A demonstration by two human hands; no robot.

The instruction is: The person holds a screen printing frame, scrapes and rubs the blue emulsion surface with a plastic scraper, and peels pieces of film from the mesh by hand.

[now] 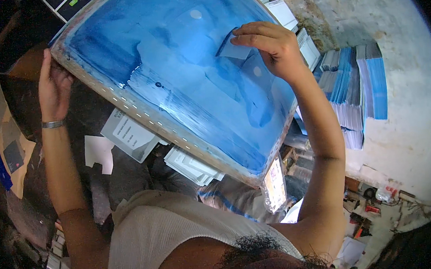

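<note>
A large screen-printing frame (146, 123) tilts in front of me, its mesh (167, 32) coated with wet blue ink. Darker blue pools along its left side, and glossy streaks run toward the near edge. My left hand (57, 88), with a metal band at the wrist, grips the frame's left corner; its fingers go partly behind the rim. Over the right part of the mesh, my right hand (277, 48) pinches a small flat card (235, 50), pale with a dark blue edge. The card's lower edge appears to touch the inked surface.
Below the frame lie printed sheets (130, 137) and a fanned stack of white cards (190, 167). Tall stacks of blue and grey sheets (344, 91) stand by the stained wall (403, 135). Cut cardboard (21, 144) is at left; tools and clutter (373, 208) lie lower right.
</note>
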